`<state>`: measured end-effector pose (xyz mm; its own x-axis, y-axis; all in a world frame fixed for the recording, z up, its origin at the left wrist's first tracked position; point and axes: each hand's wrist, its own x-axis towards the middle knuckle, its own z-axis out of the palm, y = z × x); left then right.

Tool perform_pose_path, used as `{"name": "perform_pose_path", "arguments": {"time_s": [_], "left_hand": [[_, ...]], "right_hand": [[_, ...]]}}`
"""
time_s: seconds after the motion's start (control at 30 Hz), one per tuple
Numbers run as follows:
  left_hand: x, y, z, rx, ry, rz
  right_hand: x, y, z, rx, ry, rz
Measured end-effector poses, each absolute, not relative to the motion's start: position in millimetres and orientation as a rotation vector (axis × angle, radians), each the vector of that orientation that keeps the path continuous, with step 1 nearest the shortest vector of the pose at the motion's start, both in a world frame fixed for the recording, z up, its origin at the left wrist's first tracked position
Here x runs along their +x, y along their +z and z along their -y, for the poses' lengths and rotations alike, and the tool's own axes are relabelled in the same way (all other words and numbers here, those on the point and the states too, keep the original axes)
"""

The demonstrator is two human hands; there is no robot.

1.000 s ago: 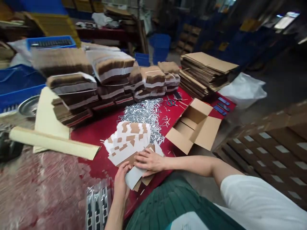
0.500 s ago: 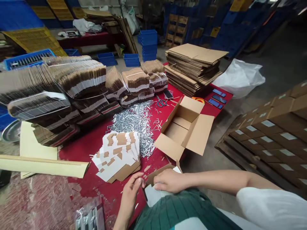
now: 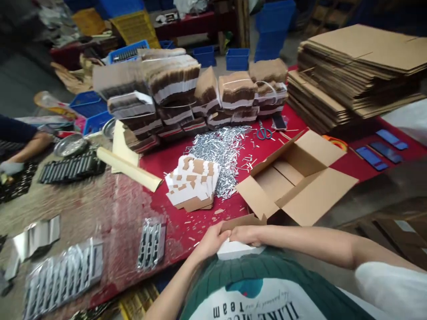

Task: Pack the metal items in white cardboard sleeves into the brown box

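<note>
Below, loose metal strips (image 3: 220, 149) on red tabletop (image 3: 182, 224), blue bins (image 3: 237, 60) behind, left fingers (image 3: 219, 235) and right fingers (image 3: 239, 234) around folded cardboard (image 3: 245, 220).

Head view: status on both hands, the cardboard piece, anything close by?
Left hand holding cardboard piece at the green apron. Right hand on it, grip unclear. Open carton just beyond right forearm.

The left hand (image 3: 212, 241) and right hand (image 3: 247, 234) meet low in the view, fingers curled in a grip, some fingertips hidden. The left forearm (image 3: 182, 276) slants up from the bottom edge; the right forearm (image 3: 303, 242) reaches in nearly level.
</note>
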<state>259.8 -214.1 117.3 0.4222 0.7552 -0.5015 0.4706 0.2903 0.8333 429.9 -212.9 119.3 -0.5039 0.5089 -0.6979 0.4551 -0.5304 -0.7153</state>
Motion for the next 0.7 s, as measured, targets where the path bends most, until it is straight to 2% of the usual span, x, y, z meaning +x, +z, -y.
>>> {"name": "perform_pose_path", "arguments": {"time_s": [0.07, 0.17, 0.23, 0.37, 0.5, 0.63, 0.7], "left_hand": [[239, 114, 219, 1.39, 0.229, -1.172], [203, 113, 233, 1.395, 0.32, -1.208], [184, 115, 245, 1.445, 0.321, -1.251], [156, 126, 264, 1.716, 0.235, -1.072], [127, 141, 270, 1.861, 0.08, -0.758], [119, 143, 263, 1.804, -0.163, -0.674], [128, 141, 262, 1.885, -0.297, -0.756]], "right_hand": [[430, 133, 222, -1.517, 1.902, 1.65], [432, 144, 240, -1.562, 1.165, 1.709], [425, 137, 258, -1.561, 0.924, 1.801], [401, 112, 292, -1.327, 1.135, 2.083], [394, 105, 289, -1.592, 1.241, 1.744], [378, 103, 275, -1.408, 1.55, 2.23], [363, 100, 273, -1.415, 1.498, 2.448]]}}
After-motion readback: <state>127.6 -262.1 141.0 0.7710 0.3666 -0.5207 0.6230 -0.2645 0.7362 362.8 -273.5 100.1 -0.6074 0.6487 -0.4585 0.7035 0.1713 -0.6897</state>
